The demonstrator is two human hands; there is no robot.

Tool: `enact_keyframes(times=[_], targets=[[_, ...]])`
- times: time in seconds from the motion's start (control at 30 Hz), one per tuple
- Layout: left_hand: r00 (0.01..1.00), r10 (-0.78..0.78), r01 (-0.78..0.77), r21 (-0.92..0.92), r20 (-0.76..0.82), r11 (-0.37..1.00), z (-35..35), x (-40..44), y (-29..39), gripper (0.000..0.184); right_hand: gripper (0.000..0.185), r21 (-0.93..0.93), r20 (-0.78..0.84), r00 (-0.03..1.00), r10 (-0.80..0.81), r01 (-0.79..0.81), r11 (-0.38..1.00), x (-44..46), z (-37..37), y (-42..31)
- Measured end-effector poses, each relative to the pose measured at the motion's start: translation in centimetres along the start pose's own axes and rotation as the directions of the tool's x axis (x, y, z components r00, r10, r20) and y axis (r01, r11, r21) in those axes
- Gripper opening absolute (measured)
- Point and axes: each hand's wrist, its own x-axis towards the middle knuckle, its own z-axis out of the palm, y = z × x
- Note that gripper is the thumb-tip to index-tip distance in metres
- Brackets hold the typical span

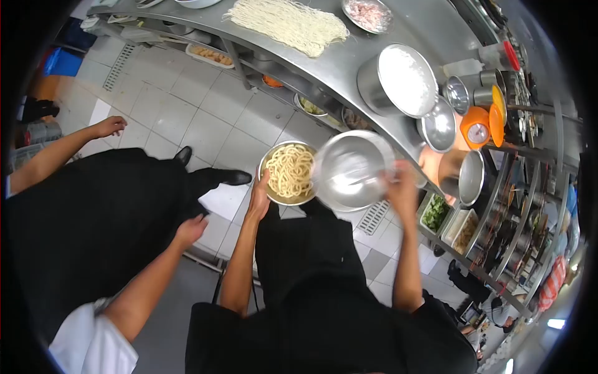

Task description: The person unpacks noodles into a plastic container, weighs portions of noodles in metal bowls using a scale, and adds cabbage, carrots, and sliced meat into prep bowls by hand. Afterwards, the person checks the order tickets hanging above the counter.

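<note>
My left hand (260, 194) grips the left side of a round metal bowl (290, 202). Thick pale noodles (291, 170) lie coiled inside it. On the other side, my right hand (400, 184) is closed on the rim of a larger metal bowl (352, 171), smeared by motion. This second bowl is tilted with its shiny inside facing me, and I see no food in it. Its left edge overlaps the right side of the noodle bowl; whether the two touch I cannot tell.
A steel counter (430, 25) curves ahead, carrying thin noodles (289, 25), a bowl of pink pieces (367, 14), a large pot of white contents (405, 81) and an orange scale (476, 128). Below are food trays (435, 212). A co-worker in a black apron (93, 230) stands close on the left.
</note>
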Motion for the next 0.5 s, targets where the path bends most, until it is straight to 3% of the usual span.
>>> enact_keyframes(times=[0.03, 0.07, 0.1, 0.17, 0.2, 0.27, 0.3, 0.33, 0.4, 0.43, 0.5], targets=[[1.000, 0.002, -0.002, -0.005, 0.010, 1.000, 0.2, 1.5, 0.1, 0.049, 0.027, 0.195, 0.126, 0.991, 0.041, -0.065, 0.979, 0.3, 5.2, 0.4], [0.998, 0.059, -0.061, 0.102, 0.023, 0.993, -1.4, 4.0, -1.3, 0.054, 0.023, 0.301, 0.210, 0.977, -0.043, -0.023, 0.953, 1.0, 10.3, 2.1], [0.998, 0.035, -0.039, 0.099, 0.044, 0.994, -3.9, 6.1, -3.2, 0.056, 0.020, 0.167, 0.241, 0.967, -0.087, 0.047, 0.985, 2.5, 13.9, 2.8], [0.993, -0.093, 0.082, -0.146, -0.072, 0.986, -7.3, 10.3, -5.2, 0.051, 0.023, 0.188, 0.110, 0.974, -0.196, 0.174, 0.967, 7.8, 20.6, 6.0], [0.989, -0.055, 0.044, -0.083, -0.136, 0.996, -8.5, 12.7, -5.7, 0.046, 0.026, 0.194, 0.039, 0.970, -0.239, 0.227, 0.954, 11.0, 24.3, 8.5], [0.988, -0.087, 0.068, -0.140, -0.130, 0.988, -13.1, 16.8, -8.6, 0.044, 0.048, -0.063, 0.079, 0.907, -0.413, 0.418, 0.906, 18.2, 30.8, 11.3], [0.991, -0.081, 0.058, -0.202, -0.105, 0.978, -14.7, 19.3, -9.8, 0.043, 0.055, -0.325, -0.003, 0.856, -0.517, 0.488, 0.810, 22.6, 35.3, 14.5], [0.996, -0.038, 0.019, -0.222, -0.079, 0.975, -15.8, 21.5, -10.6, 0.043, 0.064, -0.354, 0.129, 0.937, -0.324, 0.349, 0.868, 26.2, 37.3, 15.0], [0.999, -0.003, -0.012, -0.282, -0.053, 0.959, -17.0, 24.8, -11.5, 0.042, 0.072, -0.497, 0.053, 0.996, -0.078, 0.094, 0.863, 30.1, 41.0, 15.1], [0.998, -0.010, -0.007, -0.282, -0.058, 0.959, -17.0, 26.5, -11.5, 0.042, 0.072, -0.498, 0.058, 0.996, -0.072, 0.091, 0.862, 31.4, 41.5, 13.8], [0.990, 0.027, -0.065, -0.276, -0.139, 0.959, -16.7, 29.3, -12.4, 0.041, 0.086, -0.537, 0.321, 0.924, 0.208, -0.003, 0.844, 32.8, 41.3, 11.9]])
